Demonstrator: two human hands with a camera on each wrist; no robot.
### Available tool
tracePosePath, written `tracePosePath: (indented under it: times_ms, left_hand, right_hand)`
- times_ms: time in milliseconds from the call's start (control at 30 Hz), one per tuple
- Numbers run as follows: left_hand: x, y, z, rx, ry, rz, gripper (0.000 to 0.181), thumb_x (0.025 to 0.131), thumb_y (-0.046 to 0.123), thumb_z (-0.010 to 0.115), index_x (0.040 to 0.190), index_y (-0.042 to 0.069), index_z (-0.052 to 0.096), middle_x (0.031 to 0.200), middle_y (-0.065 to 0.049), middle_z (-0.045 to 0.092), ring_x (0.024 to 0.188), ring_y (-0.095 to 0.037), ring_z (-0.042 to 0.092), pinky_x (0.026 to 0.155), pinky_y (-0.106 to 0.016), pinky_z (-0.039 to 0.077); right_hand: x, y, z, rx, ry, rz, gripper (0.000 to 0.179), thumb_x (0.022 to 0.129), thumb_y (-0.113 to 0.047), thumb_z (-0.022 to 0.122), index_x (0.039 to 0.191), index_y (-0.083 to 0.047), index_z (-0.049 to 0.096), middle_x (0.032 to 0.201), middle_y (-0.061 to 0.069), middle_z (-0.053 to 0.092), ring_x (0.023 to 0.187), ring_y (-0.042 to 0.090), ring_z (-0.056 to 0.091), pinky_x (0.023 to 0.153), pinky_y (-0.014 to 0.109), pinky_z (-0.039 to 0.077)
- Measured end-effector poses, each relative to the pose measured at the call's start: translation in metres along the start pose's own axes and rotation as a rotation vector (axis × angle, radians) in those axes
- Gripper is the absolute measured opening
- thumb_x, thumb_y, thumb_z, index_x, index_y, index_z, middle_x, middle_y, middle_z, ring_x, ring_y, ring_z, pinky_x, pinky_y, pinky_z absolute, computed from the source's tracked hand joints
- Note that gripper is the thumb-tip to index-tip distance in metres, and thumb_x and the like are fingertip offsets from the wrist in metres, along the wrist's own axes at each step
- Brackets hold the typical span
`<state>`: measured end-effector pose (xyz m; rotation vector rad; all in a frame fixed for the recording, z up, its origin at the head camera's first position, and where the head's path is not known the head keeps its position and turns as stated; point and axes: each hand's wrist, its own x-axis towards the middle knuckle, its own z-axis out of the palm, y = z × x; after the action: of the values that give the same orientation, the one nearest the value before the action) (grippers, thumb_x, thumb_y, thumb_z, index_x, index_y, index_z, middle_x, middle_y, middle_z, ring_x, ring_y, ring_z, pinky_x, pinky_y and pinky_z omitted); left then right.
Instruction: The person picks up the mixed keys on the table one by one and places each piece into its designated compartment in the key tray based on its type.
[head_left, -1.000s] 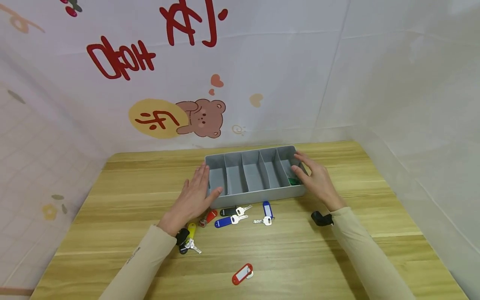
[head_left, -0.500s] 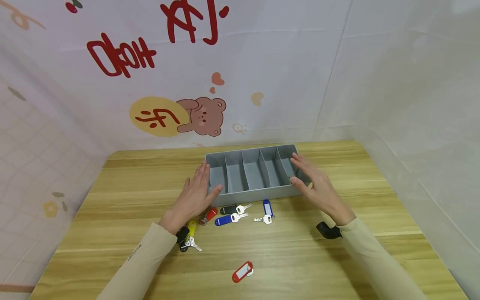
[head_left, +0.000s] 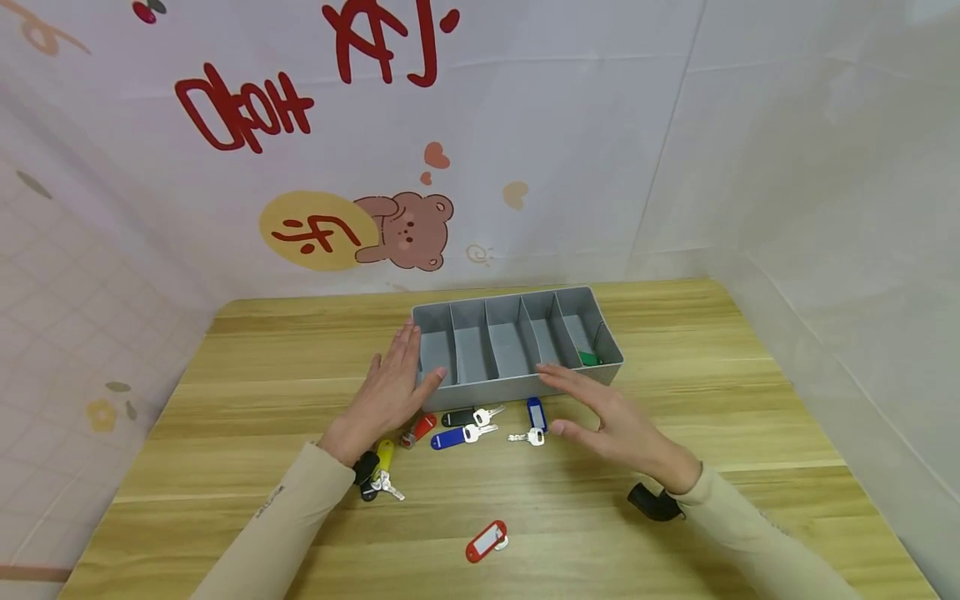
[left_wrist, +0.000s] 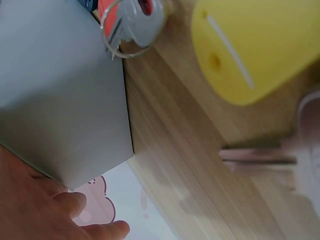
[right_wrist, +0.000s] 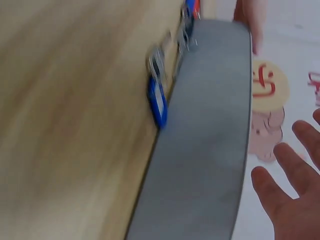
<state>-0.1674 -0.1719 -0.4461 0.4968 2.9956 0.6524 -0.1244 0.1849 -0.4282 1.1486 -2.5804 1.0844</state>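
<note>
My left hand (head_left: 386,396) rests along the left end of a grey divided tray (head_left: 517,388), fingers straight and thumb over its front edge. My right hand (head_left: 618,425) hovers near the tray's front wall with fingers spread, holding nothing. Just left of its thumb lies a key with a blue tag (head_left: 536,414). A green key tag (head_left: 589,358) sits in the tray's far right compartment. Along the tray's front lie a black key tag (head_left: 458,417), another blue key tag (head_left: 448,438) and a red key tag (head_left: 423,427).
By the left wrist lie a yellow key tag (head_left: 385,455) with keys and a dark tag partly under it. A red tag with a white label (head_left: 486,542) lies at the table's front. A printed cloth (head_left: 570,125) hangs behind the wooden table (head_left: 720,392).
My right hand has left the tray's right end and moved left and toward me, uncovering the green tag. The left hand stays at the tray's left end.
</note>
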Motion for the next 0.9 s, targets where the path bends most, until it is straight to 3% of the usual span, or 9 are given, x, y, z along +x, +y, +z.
tracePosePath:
  times_ms: [133,333,633,800,900]
  left_hand:
    - [0.000,0.001,-0.001,0.004,-0.011,-0.007,0.092,0.107,0.062,0.036,0.164,-0.004,0.006,0.173,-0.016,-0.004,0.159,-0.036,0.003,0.118,-0.071,0.016]
    - [0.000,0.002,-0.002,-0.002,0.003,0.000,0.092,0.107,0.061,0.038,0.163,-0.005,0.008,0.173,-0.018,-0.001,0.158,-0.039,0.007,0.117,-0.072,0.018]
    - [-0.001,0.003,-0.002,0.004,0.011,0.002,0.091,0.107,0.059,0.040,0.163,-0.006,0.009,0.172,-0.019,0.000,0.158,-0.039,0.009,0.117,-0.072,0.019]
    - [-0.001,0.003,-0.002,0.002,0.004,-0.005,0.090,0.107,0.058,0.040,0.163,-0.005,0.008,0.173,-0.018,-0.001,0.158,-0.037,0.006,0.117,-0.072,0.018]
    - [-0.001,0.002,-0.001,0.002,-0.002,-0.009,0.090,0.108,0.059,0.038,0.164,-0.005,0.007,0.173,-0.017,-0.002,0.159,-0.036,0.005,0.118,-0.071,0.017]
  right_hand:
    - [-0.003,-0.008,0.013,0.057,-0.059,-0.028,0.062,0.094,-0.023,0.078,0.150,-0.011,0.055,0.154,0.002,0.054,0.140,0.025,0.051,0.113,0.039,0.042]
    - [-0.007,-0.020,0.031,0.139,-0.169,-0.021,0.055,0.097,-0.029,0.076,0.148,-0.016,0.058,0.148,-0.003,0.059,0.137,0.024,0.054,0.110,0.045,0.046]
    - [-0.008,-0.031,0.055,0.204,-0.372,-0.121,0.046,0.099,-0.033,0.073,0.139,-0.013,0.064,0.137,-0.006,0.065,0.128,0.013,0.059,0.107,0.035,0.048]
    - [-0.007,-0.031,0.068,0.167,-0.441,-0.224,0.039,0.099,-0.029,0.074,0.135,-0.015,0.067,0.131,-0.009,0.067,0.124,0.007,0.059,0.105,0.027,0.048]
    - [-0.007,-0.032,0.073,0.166,-0.472,-0.246,0.037,0.098,-0.028,0.074,0.133,-0.017,0.068,0.129,-0.010,0.067,0.122,0.004,0.059,0.104,0.023,0.046]
